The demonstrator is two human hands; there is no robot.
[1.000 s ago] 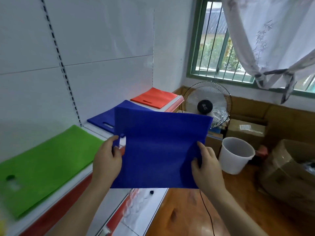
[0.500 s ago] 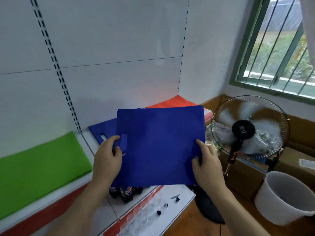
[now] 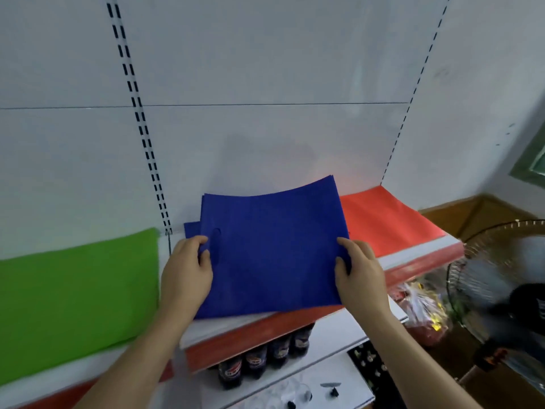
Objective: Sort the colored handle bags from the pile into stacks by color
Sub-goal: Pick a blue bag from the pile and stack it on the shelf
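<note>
I hold a flat blue handle bag (image 3: 274,249) over the middle of the white shelf (image 3: 418,252). My left hand (image 3: 188,273) grips its left edge at the handle cut-out. My right hand (image 3: 356,276) pinches its right edge. Underneath it, a corner of the blue stack (image 3: 191,228) peeks out at the left. A green stack (image 3: 76,293) lies on the shelf to the left. An orange-red stack (image 3: 380,219) lies to the right, by the corner of the wall.
The shelf has a red front strip (image 3: 250,338). Dark bottles (image 3: 265,358) stand on a lower shelf beneath it. A standing fan (image 3: 501,284) runs at the far right, close to my right arm. A white slotted wall panel (image 3: 265,84) backs the shelf.
Both hands have carried the blue bag forward and lowered it flat over the blue stack. The view turned left toward the shelf; the bucket and window dropped out of sight.
</note>
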